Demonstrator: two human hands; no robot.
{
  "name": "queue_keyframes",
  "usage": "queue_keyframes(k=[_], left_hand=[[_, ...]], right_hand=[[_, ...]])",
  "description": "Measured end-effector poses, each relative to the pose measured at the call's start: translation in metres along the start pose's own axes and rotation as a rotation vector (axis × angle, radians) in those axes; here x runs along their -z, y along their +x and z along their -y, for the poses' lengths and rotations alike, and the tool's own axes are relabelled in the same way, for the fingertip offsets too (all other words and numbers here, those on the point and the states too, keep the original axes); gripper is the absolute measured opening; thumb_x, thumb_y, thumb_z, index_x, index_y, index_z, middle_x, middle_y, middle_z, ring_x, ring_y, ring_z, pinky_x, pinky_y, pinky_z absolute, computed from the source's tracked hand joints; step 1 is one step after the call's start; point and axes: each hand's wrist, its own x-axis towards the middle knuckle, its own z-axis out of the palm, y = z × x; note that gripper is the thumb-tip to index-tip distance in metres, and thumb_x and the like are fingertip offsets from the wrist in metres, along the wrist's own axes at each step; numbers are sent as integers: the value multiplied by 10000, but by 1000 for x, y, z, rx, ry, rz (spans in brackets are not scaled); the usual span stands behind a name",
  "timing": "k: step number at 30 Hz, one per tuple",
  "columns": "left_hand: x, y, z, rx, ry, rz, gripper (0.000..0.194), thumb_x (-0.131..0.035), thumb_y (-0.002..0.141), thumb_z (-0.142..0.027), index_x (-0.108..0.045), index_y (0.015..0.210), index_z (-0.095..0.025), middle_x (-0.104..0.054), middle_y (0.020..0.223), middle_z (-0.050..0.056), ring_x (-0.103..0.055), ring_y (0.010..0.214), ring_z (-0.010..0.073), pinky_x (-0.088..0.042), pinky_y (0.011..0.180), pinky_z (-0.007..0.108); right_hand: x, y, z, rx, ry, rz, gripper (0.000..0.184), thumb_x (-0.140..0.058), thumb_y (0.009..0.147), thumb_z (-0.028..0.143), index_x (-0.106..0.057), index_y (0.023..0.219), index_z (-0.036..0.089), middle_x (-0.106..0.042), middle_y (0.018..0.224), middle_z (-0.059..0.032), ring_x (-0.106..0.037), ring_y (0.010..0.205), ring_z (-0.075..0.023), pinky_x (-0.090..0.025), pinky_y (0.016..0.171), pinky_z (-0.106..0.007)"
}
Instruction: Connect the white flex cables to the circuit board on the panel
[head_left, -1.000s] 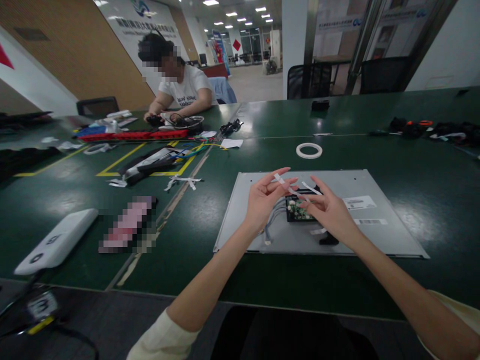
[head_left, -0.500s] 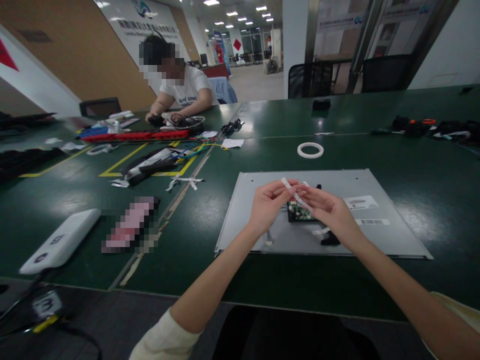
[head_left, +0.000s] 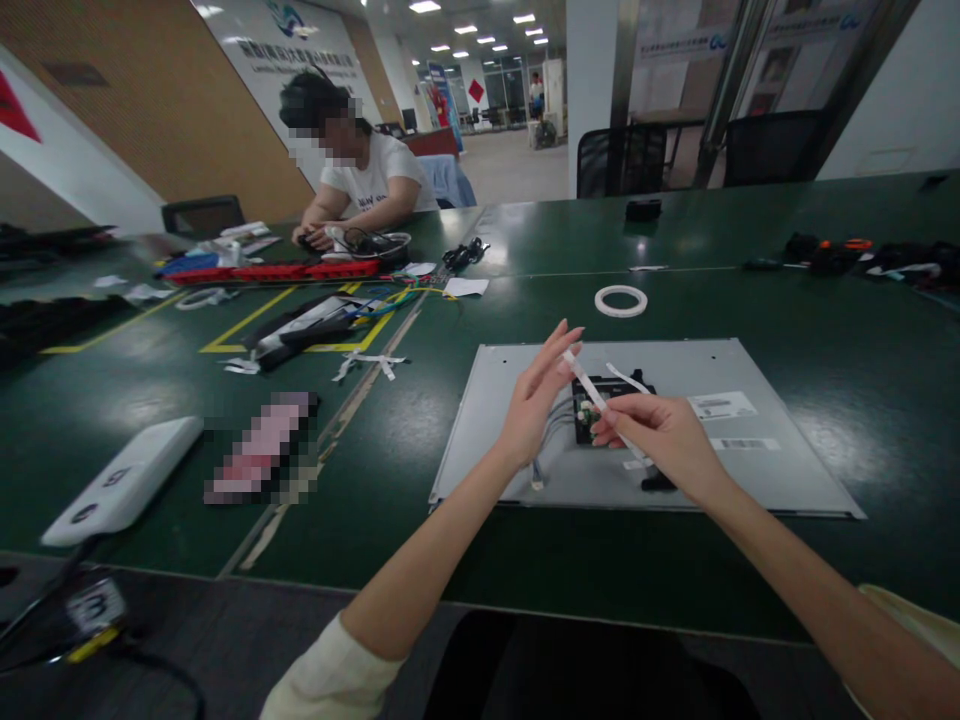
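My right hand pinches a narrow white strip of tape between thumb and fingers. The strip slants up to the left, and its upper end meets the thumb side of my left hand. The fingers of that left hand are stretched out and apart. Below both hands lies a flat grey metal panel. On it sits a black-framed green circuit board, partly covered by my right fingers. Thin grey wires run left from the board. A second white strip stands up behind my right hand.
A white tape roll lies beyond the panel. To the left are a blurred-out pink phone-shaped object, a white power bank and tape scraps. Across the green table a person handles dark cables.
My left fingers have opened and lifted away from the strip, which both hands pinched before. My right hand still holds it. More of the second strip and the wires shows.
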Motion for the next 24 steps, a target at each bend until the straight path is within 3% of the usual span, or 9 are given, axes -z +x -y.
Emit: queue_keyframes(k=[3, 6, 8, 10, 14, 20, 24], left_hand=[[9, 6, 3, 71, -96, -15, 399, -494, 859, -470, -589, 1179, -252, -418, 1416, 65, -413, 1281, 267, -337, 1035, 440], [12, 6, 5, 209, -193, 123, 550, -408, 842, -611, -628, 1125, -194, -521, 1319, 123, -466, 1232, 288, -371, 995, 452], [9, 3, 5, 262, -198, 231, 575, -456, 806, -631, -652, 1089, -170, -586, 1232, 151, -518, 1176, 291, -402, 959, 439], [3, -2, 6, 257, -145, 265, 477, -589, 771, -536, -670, 1061, -167, -643, 1140, 146, -570, 1107, 272, -427, 931, 408], [-7, -10, 9, 209, -15, 175, 297, -704, 719, -351, -718, 948, -162, -708, 974, 104, -644, 932, 222, -476, 850, 354], [-11, -12, 13, 134, 41, 35, 225, -716, 707, -328, -741, 860, -164, -726, 866, 73, -663, 799, 177, -507, 742, 282], [-12, -13, 12, 105, 60, -26, 197, -704, 724, -315, -742, 856, -174, -728, 831, 58, -659, 759, 149, -507, 716, 249]], right_hand=[[0, -2, 0, 4, -17, -7, 276, -635, 769, 393, -687, 894, 154, -689, 777, -61, -654, 679, -153, -541, 622, -274], [1, -1, 0, 30, -20, -54, 300, -619, 784, 417, -686, 937, 168, -692, 829, -64, -655, 738, -163, -529, 618, -264], [3, 0, -1, 47, -22, -89, 309, -623, 781, 428, -689, 941, 172, -690, 838, -61, -652, 739, -163, -528, 625, -266], [5, 2, -3, 41, -31, -92, 317, -625, 779, 431, -692, 940, 167, -689, 827, -62, -650, 723, -162, -524, 621, -265], [6, 5, -11, -19, -17, -50, 355, -638, 773, 415, -682, 1019, 163, -691, 805, -59, -650, 700, -152, -513, 607, -249], [1, 7, -13, -77, 72, -11, 457, -698, 717, 408, -643, 1092, 153, -682, 737, -40, -645, 647, -144, -508, 600, -246], [0, 7, -9, -153, 164, 29, 469, -690, 724, 409, -624, 1134, 191, -694, 872, -61, -665, 740, -169, -518, 626, -257]])
